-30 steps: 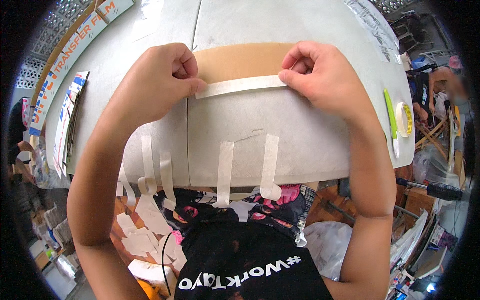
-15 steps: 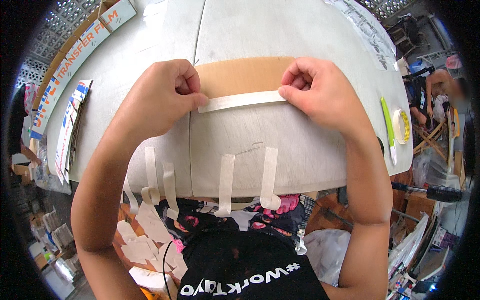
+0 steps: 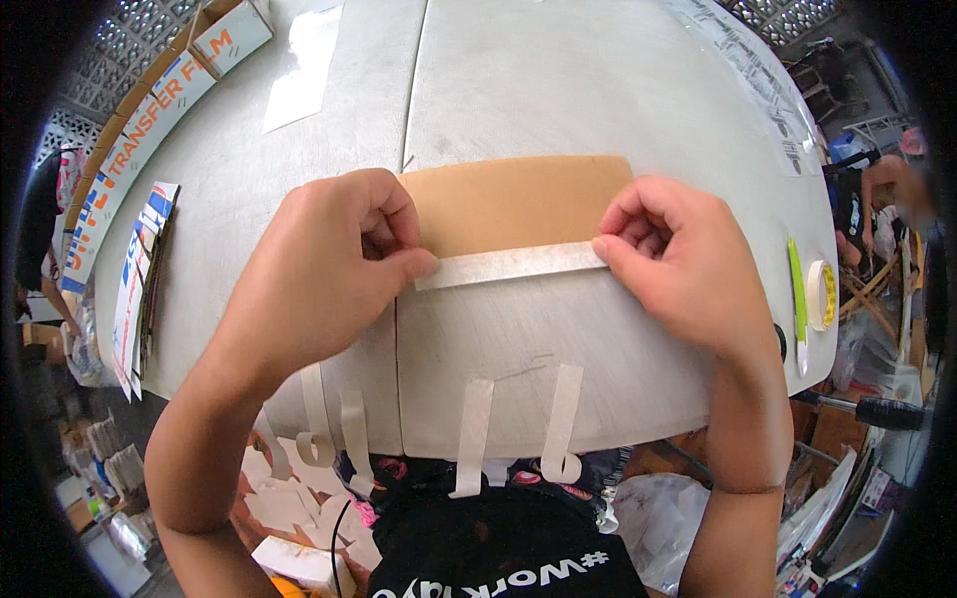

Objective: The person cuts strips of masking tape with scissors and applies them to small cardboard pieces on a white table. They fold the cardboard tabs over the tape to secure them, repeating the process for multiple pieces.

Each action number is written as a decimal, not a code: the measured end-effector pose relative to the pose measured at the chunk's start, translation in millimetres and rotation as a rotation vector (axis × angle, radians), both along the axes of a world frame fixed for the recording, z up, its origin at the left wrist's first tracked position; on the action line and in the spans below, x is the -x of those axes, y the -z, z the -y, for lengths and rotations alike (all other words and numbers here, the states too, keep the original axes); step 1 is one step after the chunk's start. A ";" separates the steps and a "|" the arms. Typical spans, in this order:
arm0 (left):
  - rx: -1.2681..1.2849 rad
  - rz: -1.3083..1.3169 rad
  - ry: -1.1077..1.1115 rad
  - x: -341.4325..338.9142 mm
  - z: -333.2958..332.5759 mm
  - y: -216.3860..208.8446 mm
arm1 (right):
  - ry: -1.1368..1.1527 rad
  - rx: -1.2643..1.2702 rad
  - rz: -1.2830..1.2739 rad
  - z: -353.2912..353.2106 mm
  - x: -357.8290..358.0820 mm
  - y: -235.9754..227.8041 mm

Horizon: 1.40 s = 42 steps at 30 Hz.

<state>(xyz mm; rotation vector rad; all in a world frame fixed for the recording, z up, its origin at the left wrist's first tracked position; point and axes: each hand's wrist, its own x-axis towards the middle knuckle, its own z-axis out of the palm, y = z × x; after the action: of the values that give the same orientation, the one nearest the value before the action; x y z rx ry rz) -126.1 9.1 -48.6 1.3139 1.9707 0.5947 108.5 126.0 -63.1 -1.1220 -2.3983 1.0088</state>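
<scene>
Cardboard piece (image 3: 518, 207) lies on the worktop (image 3: 558, 100), one tape strip (image 3: 510, 267) along its near edge. We see left fingers (image 3: 407, 266) and right fingers (image 3: 630, 267) pinching that strip's ends; spare strips (image 3: 476, 429) hang unused.

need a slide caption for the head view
Left hand and right hand at either end of a pale tape strip along the near edge of a brown sheet, on a whitish table
</scene>
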 end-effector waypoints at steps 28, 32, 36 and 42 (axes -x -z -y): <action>0.190 -0.172 0.142 4.8 -22.2 -11.2 | 0.072 0.099 0.182 -15.2 -4.7 -7.2; 0.132 -0.160 0.091 2.9 -28.9 -20.8 | 0.141 0.013 -0.003 -12.2 -5.1 -11.9; -0.342 -0.329 0.184 -11.8 -29.0 7.1 | -0.011 -0.139 0.052 -7.8 21.7 -8.4; -0.169 -0.369 0.280 -19.9 -33.5 12.2 | -0.109 -0.065 0.392 -14.1 38.5 -15.4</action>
<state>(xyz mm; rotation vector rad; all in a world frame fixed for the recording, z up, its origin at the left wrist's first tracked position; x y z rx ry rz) -106.1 42.6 -60.8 1.8777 1.9990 0.4101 70.0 140.2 -47.7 -1.2764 -2.8017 0.7931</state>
